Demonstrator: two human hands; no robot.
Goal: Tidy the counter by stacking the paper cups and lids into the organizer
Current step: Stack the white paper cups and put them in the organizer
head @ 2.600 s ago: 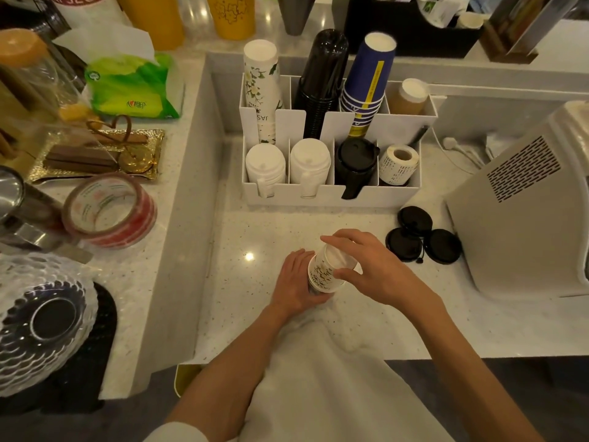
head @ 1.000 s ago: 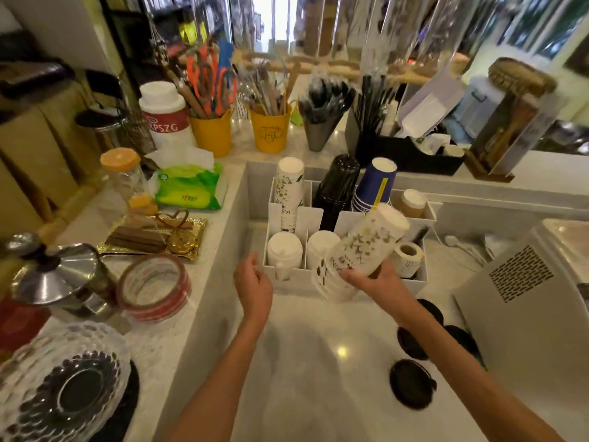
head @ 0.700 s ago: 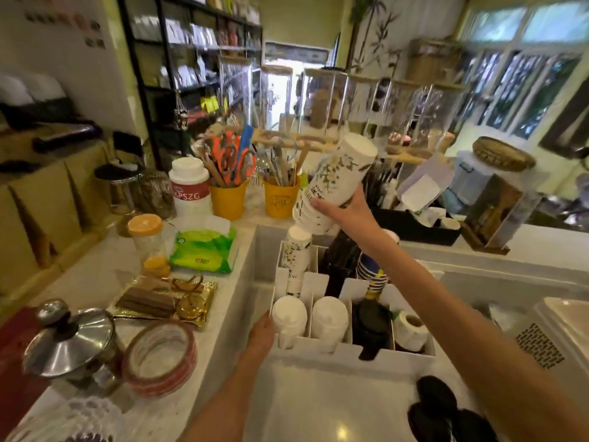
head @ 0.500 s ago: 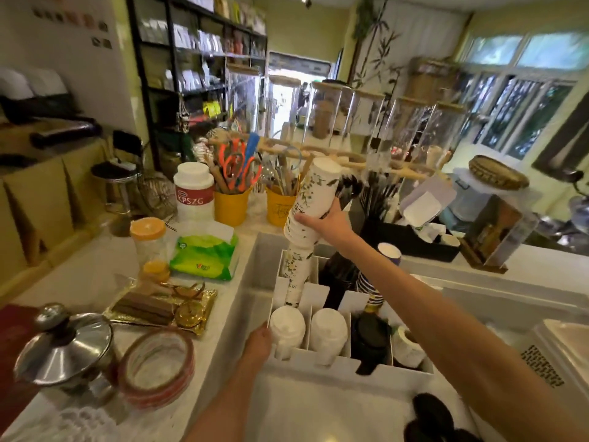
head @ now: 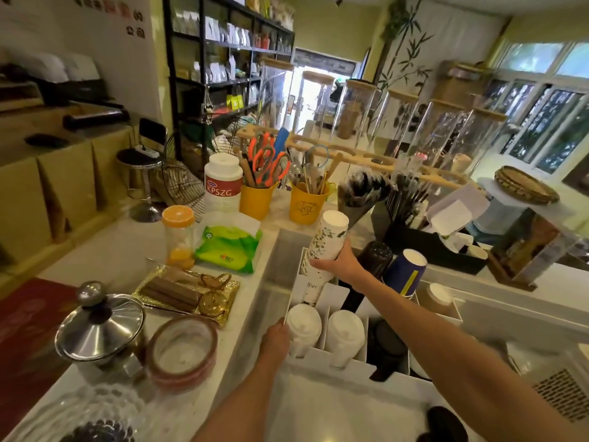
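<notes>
A white organizer (head: 334, 296) stands on the lower counter. My right hand (head: 339, 261) grips a stack of white leaf-print paper cups (head: 328, 240), upside down, sitting on the printed cups in the back left slot. My left hand (head: 275, 339) rests against the organizer's front left corner. Black cups (head: 374, 260) and blue cups (head: 406, 271) fill the slots to the right. White lids (head: 302, 325) and a second white lid stack (head: 345, 330) sit in the front slots, black lids (head: 384, 344) beside them. A loose black lid (head: 446, 419) lies on the counter at the lower right.
On the raised ledge to the left are a steel pot (head: 102, 330), a tape roll (head: 183, 349), a gold tray (head: 191, 293) and green tissues (head: 228, 248). Yellow utensil cups (head: 256, 200) stand behind. A white machine (head: 561, 393) sits at right.
My right hand lifted the printed cup stack off the counter, swung it up over the organizer and lowered it onto the back left stack. My left hand moved to the organizer's front corner.
</notes>
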